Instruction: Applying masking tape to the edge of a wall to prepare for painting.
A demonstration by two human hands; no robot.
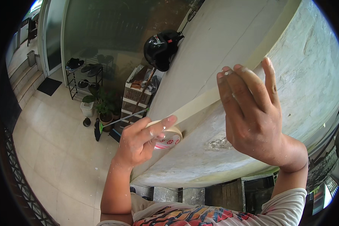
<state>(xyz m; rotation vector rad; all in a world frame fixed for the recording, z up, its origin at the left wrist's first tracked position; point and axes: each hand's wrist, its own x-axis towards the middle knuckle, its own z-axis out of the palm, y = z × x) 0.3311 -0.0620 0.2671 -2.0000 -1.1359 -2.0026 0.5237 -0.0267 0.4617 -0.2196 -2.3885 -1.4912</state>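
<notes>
My left hand is closed round a roll of masking tape, its index finger lying along the top of the roll. From there a cream strip of tape stretches up and right to my right hand. That hand is open, fingers extended, fingertips at the strip along the wall's top edge; its thumb is hidden. Beyond the fingers, more tape follows the edge between the smooth grey top surface and the rough, peeling wall face. White specks dot both hands.
A black helmet rests at the far side of the grey surface. Behind the left hand stand a drawer unit, a potted plant and a green broom. A shoe rack is by the glass; steps lie far left.
</notes>
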